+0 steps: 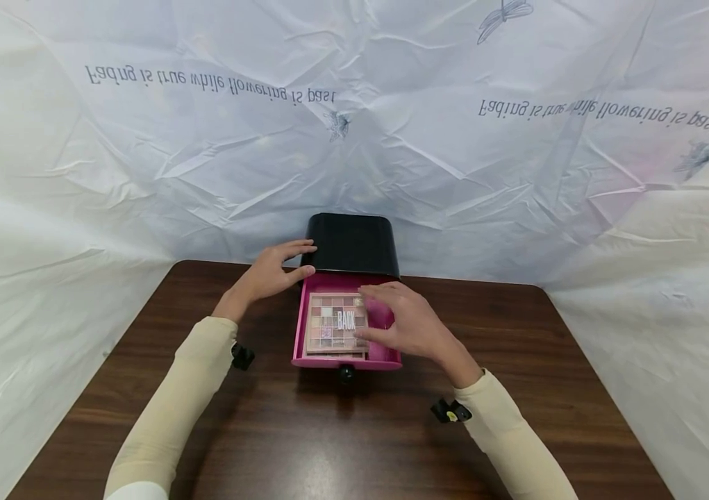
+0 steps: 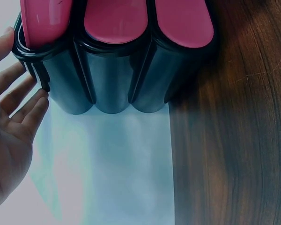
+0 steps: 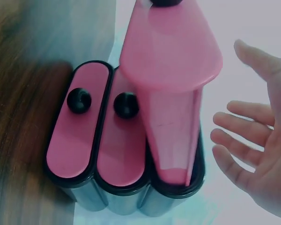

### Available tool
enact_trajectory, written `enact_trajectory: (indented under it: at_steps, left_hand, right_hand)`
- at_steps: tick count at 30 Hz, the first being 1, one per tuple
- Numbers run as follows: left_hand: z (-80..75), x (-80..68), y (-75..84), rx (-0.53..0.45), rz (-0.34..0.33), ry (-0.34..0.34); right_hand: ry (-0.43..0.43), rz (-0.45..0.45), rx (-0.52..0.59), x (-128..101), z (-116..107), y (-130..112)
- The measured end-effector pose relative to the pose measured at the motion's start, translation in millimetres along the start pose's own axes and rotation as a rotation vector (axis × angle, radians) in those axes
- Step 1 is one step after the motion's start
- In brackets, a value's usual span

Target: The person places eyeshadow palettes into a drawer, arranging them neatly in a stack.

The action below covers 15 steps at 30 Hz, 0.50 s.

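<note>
A black drawer case [image 1: 352, 243] stands at the back of the brown table [image 1: 329, 444]. Its top pink drawer [image 1: 329, 361] is pulled out toward me, and an eyeshadow palette [image 1: 332, 323] lies flat in it. My left hand [image 1: 269, 274] rests with straight fingers against the case's left side; the left wrist view shows those fingers [image 2: 33, 105] touching the black wall [image 2: 112, 79]. My right hand [image 1: 404, 323] is over the right part of the drawer, fingertips at the palette's right edge. In the right wrist view the right hand [image 3: 253, 154] is spread beside the pulled-out drawer [image 3: 171, 61].
Two lower pink drawers [image 3: 75, 140] stay pushed in, each with a black knob [image 3: 78, 100]. A crinkled white printed sheet [image 1: 391, 139] walls off the table's back and sides. Small black camera mounts [image 1: 242, 356] sit at both wrists.
</note>
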State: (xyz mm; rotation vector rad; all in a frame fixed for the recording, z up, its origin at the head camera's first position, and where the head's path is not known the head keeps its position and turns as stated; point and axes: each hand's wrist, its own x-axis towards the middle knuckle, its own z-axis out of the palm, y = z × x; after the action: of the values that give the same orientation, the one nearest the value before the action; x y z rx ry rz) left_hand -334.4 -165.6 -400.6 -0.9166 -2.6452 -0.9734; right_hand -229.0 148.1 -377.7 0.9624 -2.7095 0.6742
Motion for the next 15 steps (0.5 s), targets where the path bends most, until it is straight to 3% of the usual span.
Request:
enact_trajectory:
  at_steps: [6,15]
  left_hand:
    - [0.2,0.2,-0.4,-0.002,-0.008,0.000]
    - [1.4,0.6,-2.7,-0.007,-0.002,0.001]
  right_hand:
    - [0.061,0.096,0.123,-15.8,-4.0,-10.7]
    - [0.205,0.114,0.386,-45.0,12.1,-25.8]
